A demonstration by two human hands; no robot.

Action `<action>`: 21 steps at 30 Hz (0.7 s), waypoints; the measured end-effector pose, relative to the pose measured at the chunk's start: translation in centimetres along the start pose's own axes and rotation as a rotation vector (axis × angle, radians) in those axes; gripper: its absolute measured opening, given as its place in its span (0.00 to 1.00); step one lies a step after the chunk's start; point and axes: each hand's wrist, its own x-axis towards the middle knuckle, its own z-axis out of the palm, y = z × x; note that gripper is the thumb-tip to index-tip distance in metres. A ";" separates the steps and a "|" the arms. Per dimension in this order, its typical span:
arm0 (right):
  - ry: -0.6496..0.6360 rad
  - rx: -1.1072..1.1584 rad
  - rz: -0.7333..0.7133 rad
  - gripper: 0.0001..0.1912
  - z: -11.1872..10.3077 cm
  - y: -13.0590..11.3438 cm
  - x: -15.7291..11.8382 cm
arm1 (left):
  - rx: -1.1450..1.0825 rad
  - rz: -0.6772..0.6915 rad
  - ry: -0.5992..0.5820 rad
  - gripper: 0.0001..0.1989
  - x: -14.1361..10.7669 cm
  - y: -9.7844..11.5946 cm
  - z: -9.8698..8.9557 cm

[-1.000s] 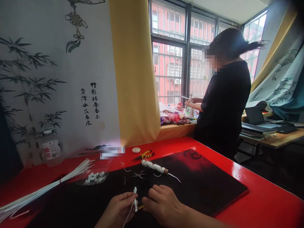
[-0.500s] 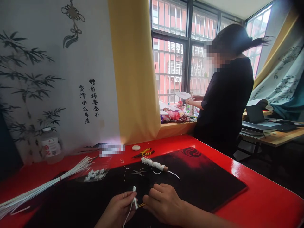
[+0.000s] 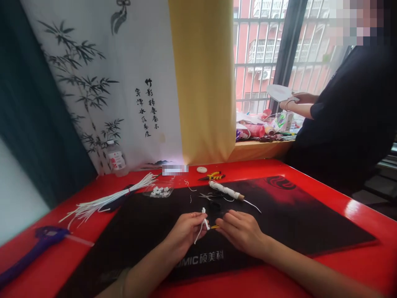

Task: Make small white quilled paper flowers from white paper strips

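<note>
White cord [image 3: 206, 224] pinched by left hand [image 3: 187, 231]; right hand [image 3: 242, 232] curled round yellow tool [image 3: 214, 227], mostly hidden.

Craft workspace, seemingly | red table [image 3: 328, 265] with pliers [image 3: 211, 176], cord spool [image 3: 225, 190], bundled white strands [image 3: 105, 201] | barred window [image 3: 263, 54] | ledge piled with colourful materials [image 3: 256, 130]

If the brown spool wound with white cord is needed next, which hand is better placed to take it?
Probably the right hand: the spool lies beyond it, farther from the left hand. Both are occupied, though; the right holds a thin yellow tool.
</note>
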 end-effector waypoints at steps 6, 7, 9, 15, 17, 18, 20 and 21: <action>0.025 0.006 -0.015 0.09 -0.2 -0.1 -0.2 | 0.010 0.011 -0.024 0.06 -0.3 0.2 0.1; 0.028 0.012 -0.013 0.09 -0.2 -0.1 -0.2 | 0.009 0.014 -0.024 0.06 -0.4 0.2 0.1; 0.026 0.027 0.000 0.08 -0.2 -0.1 -0.1 | 0.003 0.022 -0.025 0.06 -0.4 0.2 0.1; -0.001 0.067 0.033 0.07 -0.2 -0.2 0.0 | 0.011 0.041 -0.031 0.07 -0.1 0.0 -0.1; -0.012 0.071 0.032 0.07 -0.1 -0.2 -0.1 | 0.022 0.047 -0.033 0.07 0.0 -0.1 -0.1; -0.019 0.073 0.030 0.07 -0.1 -0.2 -0.1 | 0.030 0.050 -0.035 0.07 -0.1 -0.1 -0.1; -0.034 0.077 0.022 0.08 -0.1 -0.1 -0.2 | 0.049 0.056 -0.037 0.07 -0.1 -0.1 -0.1; -0.042 0.080 0.015 0.08 0.0 0.0 -0.2 | 0.060 0.058 -0.037 0.08 -0.2 -0.1 0.0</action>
